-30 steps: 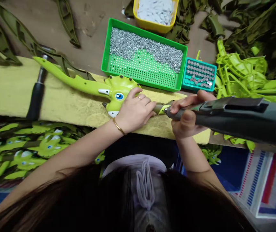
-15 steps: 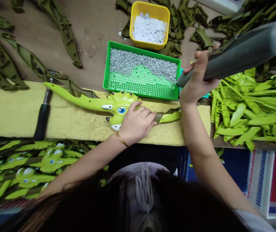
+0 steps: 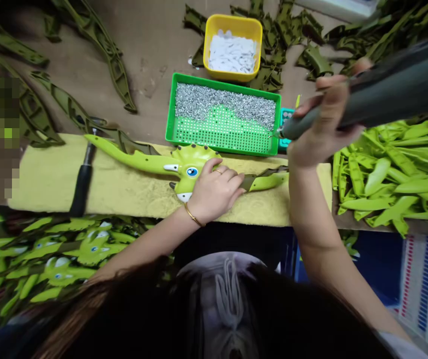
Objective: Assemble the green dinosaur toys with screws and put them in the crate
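Note:
My left hand (image 3: 216, 192) is closed over a lime-green toy dinosaur (image 3: 135, 160) with horns and a blue eye, pressing it on a yellow cloth pad. Part of the toy's head is hidden under my fingers. My right hand (image 3: 321, 124) grips a dark grey electric screwdriver (image 3: 389, 82), held slanting with its tip down to the left. That tip is at the right end of a green perforated tray (image 3: 217, 130) of small silver screws (image 3: 221, 99). Whether a screw sits on the bit is too small to tell.
A hammer (image 3: 82, 187) lies on the yellow pad (image 3: 42, 174) at left. Behind the tray stands a yellow bin (image 3: 232, 75) of white pieces. Olive parts (image 3: 105, 55) lie at the back, lime-green parts (image 3: 416, 169) at right. Finished-looking toys (image 3: 60, 269) are heaped lower left.
The view has shifted slightly. My right hand with the electric screwdriver has moved a little to the right and back toward the tray's end. My left hand stays on the toy dinosaur.

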A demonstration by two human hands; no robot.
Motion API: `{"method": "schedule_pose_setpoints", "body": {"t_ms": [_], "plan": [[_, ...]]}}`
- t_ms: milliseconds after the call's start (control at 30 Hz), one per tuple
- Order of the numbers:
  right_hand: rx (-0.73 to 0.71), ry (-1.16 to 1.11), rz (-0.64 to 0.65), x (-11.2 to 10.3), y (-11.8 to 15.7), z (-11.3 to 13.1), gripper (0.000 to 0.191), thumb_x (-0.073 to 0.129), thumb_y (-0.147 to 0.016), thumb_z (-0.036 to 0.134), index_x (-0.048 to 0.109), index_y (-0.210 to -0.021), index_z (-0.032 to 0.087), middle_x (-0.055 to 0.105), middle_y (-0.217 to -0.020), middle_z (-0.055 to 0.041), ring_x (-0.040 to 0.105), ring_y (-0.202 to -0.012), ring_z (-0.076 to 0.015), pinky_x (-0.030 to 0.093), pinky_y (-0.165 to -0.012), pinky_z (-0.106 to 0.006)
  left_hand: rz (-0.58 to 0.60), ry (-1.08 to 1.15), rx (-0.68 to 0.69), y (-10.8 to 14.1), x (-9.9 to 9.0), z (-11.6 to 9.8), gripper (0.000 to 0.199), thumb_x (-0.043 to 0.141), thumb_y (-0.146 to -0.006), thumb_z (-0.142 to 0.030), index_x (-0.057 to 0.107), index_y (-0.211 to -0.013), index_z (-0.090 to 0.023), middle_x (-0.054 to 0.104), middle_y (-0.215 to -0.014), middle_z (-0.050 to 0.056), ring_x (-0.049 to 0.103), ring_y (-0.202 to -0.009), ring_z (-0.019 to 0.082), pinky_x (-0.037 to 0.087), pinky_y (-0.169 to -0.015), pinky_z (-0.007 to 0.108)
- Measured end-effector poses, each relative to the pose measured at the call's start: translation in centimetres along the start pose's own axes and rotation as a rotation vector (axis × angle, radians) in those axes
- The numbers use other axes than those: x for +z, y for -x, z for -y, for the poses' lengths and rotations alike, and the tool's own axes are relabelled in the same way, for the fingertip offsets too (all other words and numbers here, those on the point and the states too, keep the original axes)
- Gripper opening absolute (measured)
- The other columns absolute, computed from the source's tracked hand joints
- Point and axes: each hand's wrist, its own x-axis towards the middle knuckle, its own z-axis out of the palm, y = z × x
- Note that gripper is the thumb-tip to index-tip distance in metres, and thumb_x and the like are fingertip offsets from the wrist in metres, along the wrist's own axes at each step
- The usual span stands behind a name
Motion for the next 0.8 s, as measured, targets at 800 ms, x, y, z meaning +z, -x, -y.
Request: {"method": "schedule_pose_setpoints", "body": {"t_ms": [800], "plan": [[0.052,-0.134,0.031,3.8,2.2,1.0,0.032,0.073,-0.073,0.055,0.063,-0.087,0.029,0.062,-0.074,0.0065,0.048,-0.042,-0.0031,0.04,-0.038,-0.02,0.068,-0.016,0.038,-0.1,-0.9,-0.2,0.024,0.053,-0.091,-0.025,0.067,-0.107,-0.013,0.071,-0.104,0.011,0.063,-0.1,0.025,0.041,-0.104,0.051]]}}
